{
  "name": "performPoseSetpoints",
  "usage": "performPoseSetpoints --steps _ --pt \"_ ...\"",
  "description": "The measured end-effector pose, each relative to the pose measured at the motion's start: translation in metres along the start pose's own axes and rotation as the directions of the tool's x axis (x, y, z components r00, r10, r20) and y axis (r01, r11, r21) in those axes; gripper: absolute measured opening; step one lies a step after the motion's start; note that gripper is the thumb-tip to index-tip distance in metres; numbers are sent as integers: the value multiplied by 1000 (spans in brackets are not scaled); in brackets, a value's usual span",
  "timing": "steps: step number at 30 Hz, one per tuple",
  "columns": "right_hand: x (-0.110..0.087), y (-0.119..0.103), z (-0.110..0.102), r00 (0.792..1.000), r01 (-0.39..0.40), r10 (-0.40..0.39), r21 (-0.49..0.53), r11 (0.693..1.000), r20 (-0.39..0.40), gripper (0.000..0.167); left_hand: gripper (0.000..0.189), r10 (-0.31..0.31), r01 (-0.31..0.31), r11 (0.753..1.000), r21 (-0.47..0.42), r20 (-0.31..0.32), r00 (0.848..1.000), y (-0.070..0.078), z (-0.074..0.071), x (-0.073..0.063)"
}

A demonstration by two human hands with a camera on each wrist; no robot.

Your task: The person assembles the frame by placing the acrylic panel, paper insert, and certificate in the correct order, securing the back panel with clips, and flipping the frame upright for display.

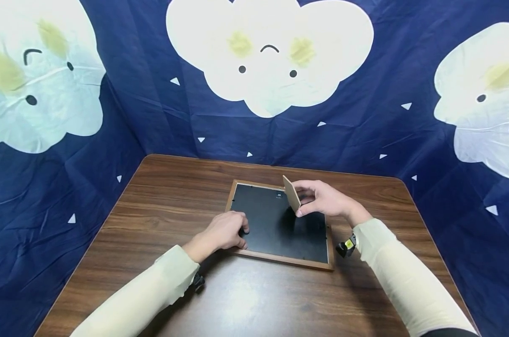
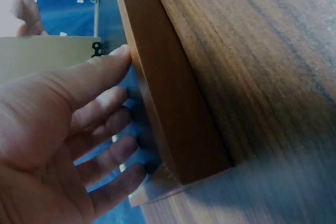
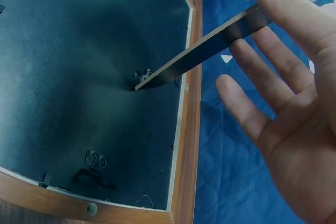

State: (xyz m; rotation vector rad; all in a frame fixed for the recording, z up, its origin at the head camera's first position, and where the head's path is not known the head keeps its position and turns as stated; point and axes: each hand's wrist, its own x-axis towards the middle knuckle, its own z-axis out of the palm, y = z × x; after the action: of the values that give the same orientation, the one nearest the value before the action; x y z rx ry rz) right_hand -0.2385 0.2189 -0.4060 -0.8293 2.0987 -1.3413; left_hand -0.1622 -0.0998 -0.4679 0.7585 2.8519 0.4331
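Observation:
A wooden picture frame (image 1: 279,260) lies on the table with its black backing board (image 1: 263,217) facing up. Hinged to that board, a flat easel stand (image 1: 291,195) is raised at a steep angle, its pale side facing left and its dark side showing in the right wrist view. My right hand (image 1: 323,199) pinches the stand between thumb (image 3: 286,3) and fingers. At the near left corner of the frame rests my left hand (image 1: 225,229), fingers loosely bent over the backing board. Its thumb (image 2: 102,72) touches the inner edge of the wooden rim.
Small metal hangers (image 3: 96,159) and dark tabs (image 3: 45,180) sit on the backing and along its edge. The wood-grain table (image 1: 153,201) extends around the frame. Blue cloth (image 1: 141,103) printed with white clouds hangs behind and at both sides.

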Motion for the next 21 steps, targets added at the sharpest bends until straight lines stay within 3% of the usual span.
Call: performPoseSetpoints --steps 4,9,21 --pt "0 -1 0 1000 1 -1 -1 1000 -1 77 34 -28 28 1000 11 8 1000 2 -1 1" --pt "0 -2 -1 1000 11 -11 -3 1000 -23 75 34 -20 20 1000 5 3 1000 3 -1 1" --pt "-2 0 3 999 31 -32 -29 999 -24 73 28 81 -84 996 -27 -93 992 -3 7 -16"
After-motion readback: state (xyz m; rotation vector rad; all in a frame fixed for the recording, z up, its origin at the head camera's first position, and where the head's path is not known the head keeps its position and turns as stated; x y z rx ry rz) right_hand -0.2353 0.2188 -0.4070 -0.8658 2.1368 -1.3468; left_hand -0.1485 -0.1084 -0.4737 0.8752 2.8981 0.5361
